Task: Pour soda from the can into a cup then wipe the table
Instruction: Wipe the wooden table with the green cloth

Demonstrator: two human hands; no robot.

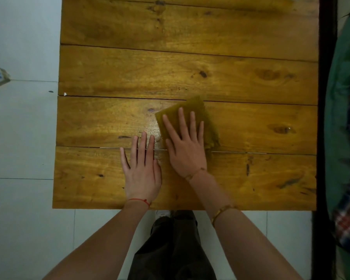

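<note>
The left hand lies flat with straight fingers on the brown wooden plank table. Just beside it, the right hand presses 1 yellow-green square cloth flat, fingers spread, near the table's middle.

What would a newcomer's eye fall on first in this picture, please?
Two flat hands near the middle of the plank table: the right hand presses a yellow-green cloth, and the left hand rests flat on the wood beside it. No can or cup shows.
</note>
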